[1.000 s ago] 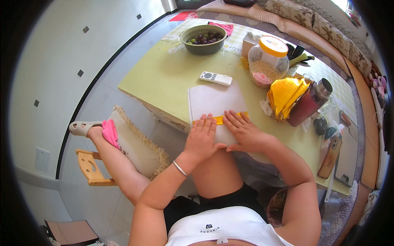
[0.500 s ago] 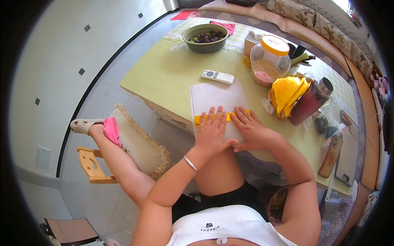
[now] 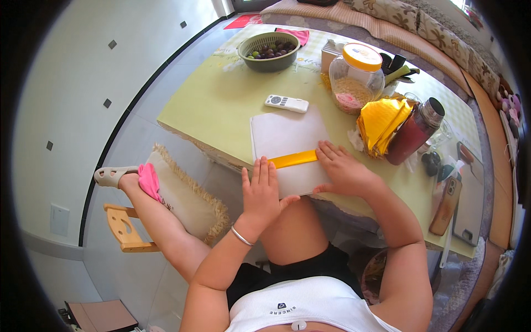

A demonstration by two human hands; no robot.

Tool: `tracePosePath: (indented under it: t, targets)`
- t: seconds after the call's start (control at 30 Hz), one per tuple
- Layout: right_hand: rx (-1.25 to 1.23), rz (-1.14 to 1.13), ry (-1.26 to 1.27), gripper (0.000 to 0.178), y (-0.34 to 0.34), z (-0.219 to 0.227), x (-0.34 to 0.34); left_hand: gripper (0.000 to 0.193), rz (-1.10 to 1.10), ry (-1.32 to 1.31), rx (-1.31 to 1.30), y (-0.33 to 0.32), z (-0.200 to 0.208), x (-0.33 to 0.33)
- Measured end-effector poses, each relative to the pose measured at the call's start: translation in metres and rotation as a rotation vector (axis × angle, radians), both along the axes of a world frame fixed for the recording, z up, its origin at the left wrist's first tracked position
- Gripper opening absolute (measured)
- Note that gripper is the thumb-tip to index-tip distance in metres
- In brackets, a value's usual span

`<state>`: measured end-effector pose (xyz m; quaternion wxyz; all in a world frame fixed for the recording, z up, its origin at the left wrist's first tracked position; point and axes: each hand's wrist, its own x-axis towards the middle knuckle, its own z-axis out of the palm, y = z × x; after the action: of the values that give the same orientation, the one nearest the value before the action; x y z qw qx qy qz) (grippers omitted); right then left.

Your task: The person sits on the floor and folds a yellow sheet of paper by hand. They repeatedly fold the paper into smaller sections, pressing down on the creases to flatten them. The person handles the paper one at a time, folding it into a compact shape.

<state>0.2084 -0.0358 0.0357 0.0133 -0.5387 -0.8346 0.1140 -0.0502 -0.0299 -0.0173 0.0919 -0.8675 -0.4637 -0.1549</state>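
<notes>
A narrow strip of shiny yellow folded paper (image 3: 294,159) lies across a white sheet or board (image 3: 290,131) at the table's near edge. My left hand (image 3: 260,191) rests flat at the strip's left end, fingers stretched out and thumb pointing right. At the strip's right end my right hand (image 3: 344,170) lies flat with its fingers extended, the fingertips on or beside the strip. Neither hand grasps anything. A stack of gold-yellow paper (image 3: 384,124) sits to the right, beyond my right hand.
Past the white sheet lies a white remote control (image 3: 286,103). A basket of grapes (image 3: 269,52) stands at the far left. On the right are a clear jar with a yellow lid (image 3: 358,77), a dark red thermos (image 3: 416,133) and a phone (image 3: 446,206).
My hands have moved apart along the yellow strip, the left one toward its left end and the right slightly rightward. More of the strip's middle now shows.
</notes>
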Motion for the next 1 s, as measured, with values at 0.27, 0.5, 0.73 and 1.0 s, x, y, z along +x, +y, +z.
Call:
tracePosePath:
  t: [0.27,0.5,0.73,1.0]
  targets:
    - [0.055,-0.122,0.085,0.058,0.005,0.018,-0.005,0.078,0.032,-0.072,-0.049,0.011,0.03,0.036]
    - [0.268,-0.207,0.427,0.03,0.016,-0.008,0.022,0.056,-0.247,-0.089,-0.097,0.03,0.036,0.0]
    - [0.199,0.189,0.173,0.055,0.021,-0.017,0.011,0.025,-0.414,-0.135,-0.505,0.1,0.048,-0.017]
    - [0.237,0.3,0.126,0.079,-0.003,0.003,-0.005,0.038,-0.491,-0.014,-0.107,0.086,0.057,0.013]
